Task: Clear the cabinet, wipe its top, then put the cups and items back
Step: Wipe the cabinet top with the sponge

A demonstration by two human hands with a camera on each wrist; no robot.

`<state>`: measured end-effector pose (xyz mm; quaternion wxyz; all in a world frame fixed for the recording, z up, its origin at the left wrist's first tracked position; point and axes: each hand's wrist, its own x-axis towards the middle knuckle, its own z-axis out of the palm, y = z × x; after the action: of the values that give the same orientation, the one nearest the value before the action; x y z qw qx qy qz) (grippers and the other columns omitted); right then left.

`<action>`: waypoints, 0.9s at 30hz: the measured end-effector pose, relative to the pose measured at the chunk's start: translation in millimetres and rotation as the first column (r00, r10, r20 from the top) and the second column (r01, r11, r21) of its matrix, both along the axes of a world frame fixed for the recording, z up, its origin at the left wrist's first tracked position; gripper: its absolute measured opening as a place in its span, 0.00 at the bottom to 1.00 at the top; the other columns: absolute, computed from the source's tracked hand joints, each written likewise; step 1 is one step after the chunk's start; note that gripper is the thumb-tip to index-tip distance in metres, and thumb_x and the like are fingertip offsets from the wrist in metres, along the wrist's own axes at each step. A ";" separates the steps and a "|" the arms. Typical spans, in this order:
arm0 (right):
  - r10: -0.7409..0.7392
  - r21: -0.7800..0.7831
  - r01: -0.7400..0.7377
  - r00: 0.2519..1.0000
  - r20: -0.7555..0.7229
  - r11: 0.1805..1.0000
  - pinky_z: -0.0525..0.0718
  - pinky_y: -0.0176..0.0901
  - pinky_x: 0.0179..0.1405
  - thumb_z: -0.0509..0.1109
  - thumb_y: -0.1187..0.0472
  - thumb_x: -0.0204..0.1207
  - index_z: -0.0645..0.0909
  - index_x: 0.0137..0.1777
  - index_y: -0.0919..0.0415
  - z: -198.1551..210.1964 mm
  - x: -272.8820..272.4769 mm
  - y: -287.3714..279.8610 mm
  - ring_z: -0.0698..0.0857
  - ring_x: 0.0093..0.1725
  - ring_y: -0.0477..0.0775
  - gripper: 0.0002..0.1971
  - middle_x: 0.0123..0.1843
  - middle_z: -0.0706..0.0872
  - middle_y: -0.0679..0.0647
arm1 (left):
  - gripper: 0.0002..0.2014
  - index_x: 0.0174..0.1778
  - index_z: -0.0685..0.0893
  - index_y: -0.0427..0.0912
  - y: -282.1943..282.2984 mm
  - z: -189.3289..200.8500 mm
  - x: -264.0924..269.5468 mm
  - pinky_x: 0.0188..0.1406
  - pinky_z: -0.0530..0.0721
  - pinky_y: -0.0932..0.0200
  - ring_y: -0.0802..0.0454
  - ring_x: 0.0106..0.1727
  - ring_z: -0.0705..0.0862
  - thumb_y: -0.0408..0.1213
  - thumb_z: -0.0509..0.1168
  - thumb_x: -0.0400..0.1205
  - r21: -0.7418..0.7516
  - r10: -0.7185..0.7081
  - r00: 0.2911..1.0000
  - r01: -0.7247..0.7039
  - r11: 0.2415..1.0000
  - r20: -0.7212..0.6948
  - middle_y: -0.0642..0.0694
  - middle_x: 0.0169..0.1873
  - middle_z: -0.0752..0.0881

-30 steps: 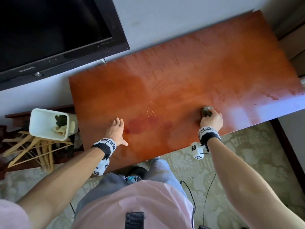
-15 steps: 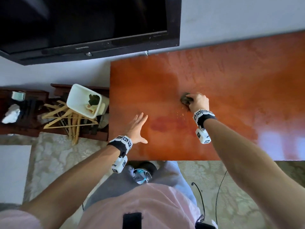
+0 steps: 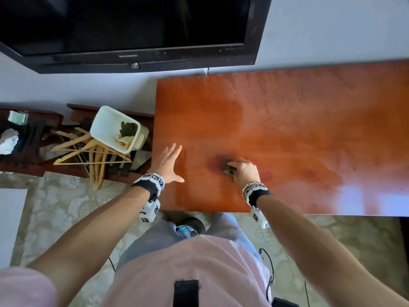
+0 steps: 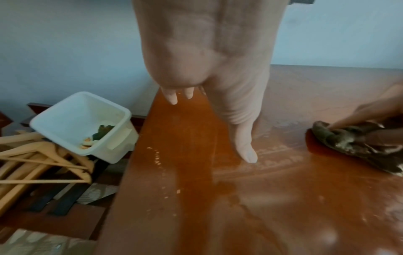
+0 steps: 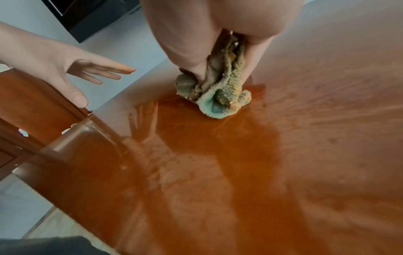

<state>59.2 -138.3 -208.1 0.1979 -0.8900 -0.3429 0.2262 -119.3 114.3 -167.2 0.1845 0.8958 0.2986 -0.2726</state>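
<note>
The reddish-brown cabinet top fills the middle and right of the head view, glossy with damp streaks. My right hand grips a bunched greenish-brown rag and presses it on the wood near the front left part; the rag shows wadded under the fingers in the right wrist view and also at the right edge as the rag. My left hand lies flat with straight spread fingers at the cabinet's left edge, holding nothing; its thumb points down at the wood.
A black TV hangs on the wall above. Left of the cabinet a white plastic bin with scraps leans on a pile of wooden hangers over a low dark rack. Patterned carpet lies below.
My right hand has dragged the rag leftward and then toward the front edge across the top. The head view has swung left. My left hand stays flat at the left edge.
</note>
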 end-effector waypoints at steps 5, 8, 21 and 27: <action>-0.107 -0.024 0.107 0.994 0.006 0.994 0.86 0.52 0.47 0.76 0.71 0.67 0.93 0.58 0.53 4.4 -22.7 11.4 0.89 0.43 0.69 0.21 0.51 0.90 0.57 | 0.72 0.91 0.40 0.51 31.0 2.2 -36.4 0.88 0.60 0.43 0.46 0.91 0.44 0.55 0.87 0.64 0.049 0.029 0.997 -0.026 0.998 -0.074 0.51 0.91 0.39; -0.127 -0.031 0.128 0.992 0.027 0.991 0.85 0.53 0.47 0.74 0.73 0.66 0.92 0.59 0.55 5.6 -33.6 19.4 0.89 0.42 0.70 0.22 0.50 0.90 0.60 | 0.74 0.91 0.37 0.47 54.0 1.3 -61.6 0.88 0.61 0.45 0.46 0.91 0.45 0.57 0.87 0.63 0.088 0.080 0.987 -0.068 0.994 -0.138 0.50 0.91 0.38; -0.427 0.005 0.428 0.902 0.067 0.904 0.87 0.57 0.42 0.73 0.75 0.68 0.93 0.57 0.56 -7.7 -161.3 83.0 0.89 0.40 0.71 0.21 0.50 0.90 0.59 | 0.77 0.90 0.33 0.50 89.0 -27.5 -134.4 0.87 0.63 0.44 0.50 0.91 0.46 0.56 0.88 0.62 -0.192 -0.088 0.993 0.071 0.979 -0.077 0.52 0.91 0.41; -0.634 -0.021 0.634 0.773 0.029 0.773 0.87 0.55 0.43 0.66 0.76 0.67 0.91 0.62 0.55 -10.9 -243.7 135.9 0.86 0.41 0.70 0.27 0.50 0.87 0.59 | 0.76 0.90 0.33 0.49 127.8 -30.1 -186.8 0.87 0.63 0.45 0.51 0.91 0.45 0.57 0.87 0.63 -0.193 -0.085 0.996 0.081 0.978 -0.013 0.55 0.90 0.37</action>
<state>-184.5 -2.4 -219.0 0.2457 -0.9586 -0.0218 0.1426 -306.2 242.1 -197.3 0.2554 0.8825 0.2353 -0.3170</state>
